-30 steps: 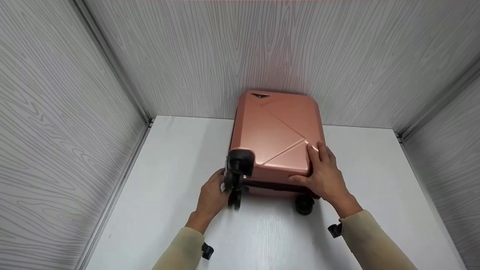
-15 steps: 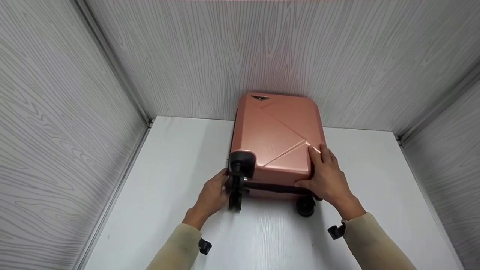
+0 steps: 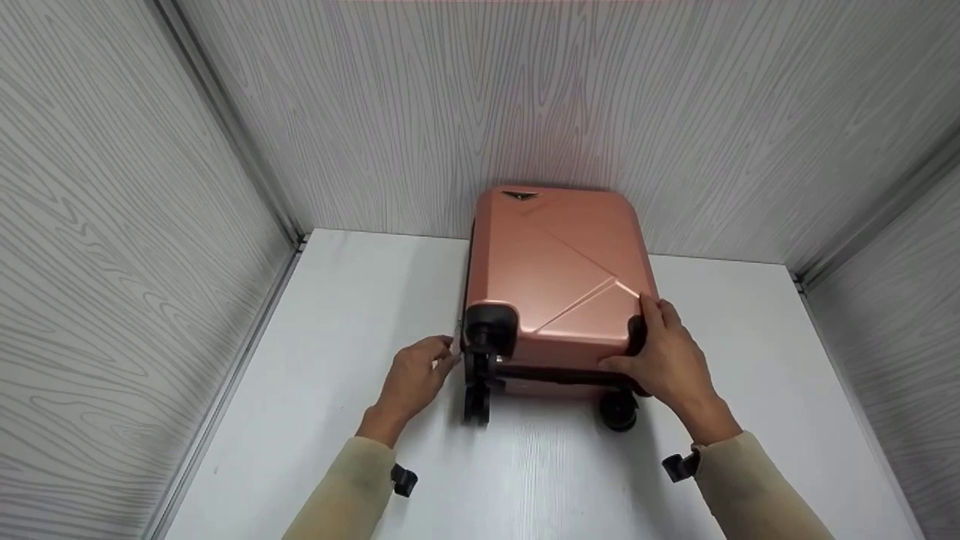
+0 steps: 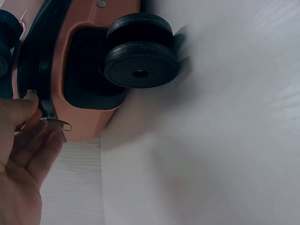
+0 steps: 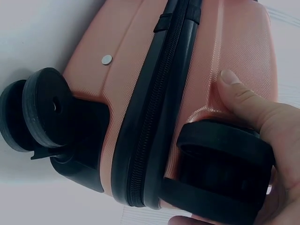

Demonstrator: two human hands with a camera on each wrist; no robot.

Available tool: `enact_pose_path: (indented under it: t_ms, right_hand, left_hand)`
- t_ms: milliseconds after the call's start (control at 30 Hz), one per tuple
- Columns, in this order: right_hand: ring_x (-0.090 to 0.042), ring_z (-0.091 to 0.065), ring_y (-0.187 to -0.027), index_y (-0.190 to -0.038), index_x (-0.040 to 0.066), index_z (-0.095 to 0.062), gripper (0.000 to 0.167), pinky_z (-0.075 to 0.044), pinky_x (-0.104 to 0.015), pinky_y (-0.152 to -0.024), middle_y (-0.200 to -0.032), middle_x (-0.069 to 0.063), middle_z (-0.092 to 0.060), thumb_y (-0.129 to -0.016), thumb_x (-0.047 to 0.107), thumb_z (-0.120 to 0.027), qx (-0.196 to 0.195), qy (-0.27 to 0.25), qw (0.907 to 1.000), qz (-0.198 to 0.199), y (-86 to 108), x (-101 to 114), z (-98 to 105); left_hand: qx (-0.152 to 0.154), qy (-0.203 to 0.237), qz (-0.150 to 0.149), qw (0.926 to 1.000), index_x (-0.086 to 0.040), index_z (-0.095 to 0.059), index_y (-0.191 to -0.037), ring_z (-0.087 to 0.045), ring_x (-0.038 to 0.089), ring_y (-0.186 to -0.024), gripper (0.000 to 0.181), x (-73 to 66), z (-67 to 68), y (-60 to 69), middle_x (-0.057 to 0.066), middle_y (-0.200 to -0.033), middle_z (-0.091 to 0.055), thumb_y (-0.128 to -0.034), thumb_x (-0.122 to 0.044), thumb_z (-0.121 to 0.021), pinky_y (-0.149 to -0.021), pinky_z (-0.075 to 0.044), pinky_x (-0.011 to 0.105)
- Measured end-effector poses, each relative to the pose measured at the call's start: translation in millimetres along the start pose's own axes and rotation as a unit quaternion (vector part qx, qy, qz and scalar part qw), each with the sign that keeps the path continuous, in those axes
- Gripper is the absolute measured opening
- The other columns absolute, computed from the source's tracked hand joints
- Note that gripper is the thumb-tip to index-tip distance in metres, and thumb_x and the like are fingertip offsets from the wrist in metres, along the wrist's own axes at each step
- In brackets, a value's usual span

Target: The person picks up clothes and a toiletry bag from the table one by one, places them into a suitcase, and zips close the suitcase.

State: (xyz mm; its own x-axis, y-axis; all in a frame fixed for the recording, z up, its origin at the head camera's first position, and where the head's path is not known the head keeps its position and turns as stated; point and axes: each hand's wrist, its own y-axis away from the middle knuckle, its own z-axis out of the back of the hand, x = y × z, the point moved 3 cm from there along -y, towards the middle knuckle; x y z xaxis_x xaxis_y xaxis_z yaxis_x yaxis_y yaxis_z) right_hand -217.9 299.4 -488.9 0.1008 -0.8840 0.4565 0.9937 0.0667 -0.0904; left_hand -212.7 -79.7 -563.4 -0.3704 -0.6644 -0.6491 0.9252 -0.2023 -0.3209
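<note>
A rose-pink hard-shell suitcase (image 3: 559, 270) lies on its back against the rear wall, its wheeled end toward me. Black spinner wheels (image 5: 47, 108) stick out at that end, and a black zipper (image 5: 150, 112) runs between the two shells. At the left side by the near corner, my left hand (image 3: 414, 376) pinches a small metal zipper pull (image 4: 32, 93) between thumb and fingers; another metal pull (image 4: 60, 123) shows at its fingertips. My right hand (image 3: 671, 364) grips the near right corner, thumb on the wheeled end and fingers over the upper shell, around a wheel.
The suitcase rests on a white tabletop (image 3: 360, 300). Grey wood-grain panels stand around it: a back wall (image 3: 405, 112), a left wall (image 3: 112, 262) and a right wall (image 3: 892, 300). White surface extends on both sides of the suitcase.
The suitcase's near end has shifted slightly right. My left hand has drawn a little left, its fingertips now in sight beside the wheel. My right hand has slid slightly right along the corner.
</note>
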Motion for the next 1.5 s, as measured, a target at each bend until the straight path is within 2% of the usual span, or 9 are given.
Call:
enact_pose_path:
  t_ms: [67,133,300,367,467,800,1033,1267,1500]
  right_hand:
    - [-0.056,-0.052,-0.133,-0.166,0.006,-0.025,0.128,-0.048,-0.069,-0.099,-0.16,-0.033,-0.037,-0.072,0.055,-0.095,0.004,0.0,1.0,-0.006,-0.4,-1,0]
    - [-0.056,-0.052,-0.134,-0.167,0.006,-0.024,0.128,-0.048,-0.069,-0.101,-0.16,-0.033,-0.036,-0.072,0.056,-0.095,0.006,0.0,0.9999,-0.01,-1.2,-1,0]
    - [-0.056,-0.054,-0.131,-0.166,0.005,-0.025,0.128,-0.049,-0.069,-0.099,-0.159,-0.033,-0.038,-0.072,0.055,-0.095,0.004,0.002,0.9999,-0.011,-3.2,3,-2]
    - [-0.056,-0.055,-0.13,-0.166,0.004,-0.024,0.127,-0.049,-0.068,-0.098,-0.158,-0.033,-0.038,-0.073,0.054,-0.095,0.004,0.003,0.9999,-0.012,-3.1,4,-3]
    - [-0.057,-0.055,-0.13,-0.167,0.005,-0.022,0.129,-0.049,-0.068,-0.099,-0.159,-0.033,-0.038,-0.073,0.053,-0.095,0.008,0.003,0.9998,-0.016,-2.3,3,-4]
    - [-0.056,-0.055,-0.13,-0.167,0.009,-0.022,0.127,-0.048,-0.069,-0.099,-0.159,-0.032,-0.038,-0.073,0.057,-0.094,0.01,-0.002,0.9998,-0.019,-2.7,2,-3]
    - [-0.056,-0.055,-0.132,-0.167,0.01,-0.022,0.126,-0.048,-0.069,-0.1,-0.159,-0.033,-0.038,-0.074,0.055,-0.094,0.006,-0.003,0.9998,-0.016,-1.0,3,-4]
    - [-0.056,-0.054,-0.132,-0.167,0.009,-0.021,0.126,-0.048,-0.069,-0.1,-0.159,-0.033,-0.038,-0.075,0.056,-0.093,0.005,-0.003,0.9999,-0.016,-0.4,1,-3]
    - [-0.057,-0.051,-0.135,-0.168,0.008,-0.019,0.128,-0.046,-0.07,-0.103,-0.16,-0.034,-0.035,-0.075,0.058,-0.092,0.016,-0.003,0.9996,-0.024,1.6,-3,-4]
  left_hand:
    - [-0.015,-0.026,0.0,0.9996,-0.009,-0.071,-0.086,-0.072,0.029,-0.114,0.015,-1.8,2.1,-0.8,0.01,-0.117,-0.076,-0.0981,-0.018,-0.076,-0.096,-0.059,0.043]
    - [-0.038,-0.053,-0.014,0.9978,-0.008,-0.072,-0.085,-0.071,0.026,-0.109,0.016,-3.1,2.7,-1.0,0.008,-0.109,-0.075,-0.0962,-0.017,-0.078,-0.093,-0.059,0.04]
    - [-0.122,-0.091,-0.053,0.987,-0.006,-0.07,-0.082,-0.067,0.023,-0.09,0.017,-2.2,-1.2,1.1,0.005,-0.09,-0.07,-0.0903,-0.009,-0.084,-0.077,-0.059,0.035]
    - [-0.145,-0.098,-0.052,0.9833,-0.006,-0.069,-0.081,-0.066,0.023,-0.086,0.017,-1.0,-3.0,1.0,0.006,-0.087,-0.07,-0.0889,-0.007,-0.084,-0.074,-0.058,0.035]
    - [-0.16,-0.102,-0.034,0.9812,-0.005,-0.07,-0.08,-0.066,0.024,-0.085,0.017,-0.4,-3.3,-0.7,0.007,-0.086,-0.07,-0.0891,-0.007,-0.084,-0.073,-0.058,0.037]
    - [-0.164,-0.084,0.035,0.9822,-0.004,-0.073,-0.079,-0.067,0.028,-0.084,0.018,5.5,-2.7,-14.5,0.009,-0.086,-0.071,-0.0913,-0.013,-0.083,-0.076,-0.057,0.041]
    - [-0.163,-0.088,0.076,0.9797,-0.004,-0.075,-0.08,-0.068,0.031,-0.089,0.021,11.4,-6.5,-27.0,0.011,-0.09,-0.072,-0.094,-0.018,-0.08,-0.082,-0.056,0.044]
    - [-0.167,-0.063,0.102,0.9786,-0.002,-0.076,-0.082,-0.069,0.034,-0.091,0.021,13.9,-12.2,-32.0,0.013,-0.092,-0.072,-0.0941,-0.019,-0.08,-0.085,-0.056,0.047]
    - [-0.143,-0.04,0.12,0.9816,-0.003,-0.075,-0.086,-0.07,0.031,-0.094,0.018,15.3,-23.5,-29.6,0.012,-0.095,-0.073,-0.0985,-0.016,-0.074,-0.087,-0.056,0.047]
